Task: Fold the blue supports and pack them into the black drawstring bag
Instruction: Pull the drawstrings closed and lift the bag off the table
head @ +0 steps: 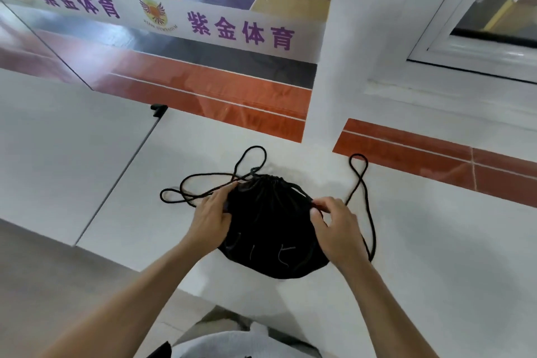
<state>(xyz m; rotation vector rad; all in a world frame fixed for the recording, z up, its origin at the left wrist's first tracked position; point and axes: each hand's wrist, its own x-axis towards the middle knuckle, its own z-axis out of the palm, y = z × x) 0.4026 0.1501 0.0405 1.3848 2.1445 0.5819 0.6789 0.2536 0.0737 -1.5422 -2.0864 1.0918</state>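
bag: the black fabric drawstring bag sits on the white bench, pretty much centre of the view. It looks plump and rounded, and the mouth is gathered tight at the far end.
cords: the thin black cords come out of the gathered mouth. A couple of loops sprawl over the bench to the left. One long loop runs off the right side, with its far end lying just beside the orange-red floor stripe.
left hand: the left hand is on the bag's left edge, with thumb and fingers closed on the fabric there. The fingertips reach up near where the left cords cross.
right hand: the right hand is on the bag's right edge, fingers curled in and pinching the fabric by the cord.
behind the bench: a glass panel with a white banner strip with purple characters.
bottom edge: a bit of light grey clothing, blurry.
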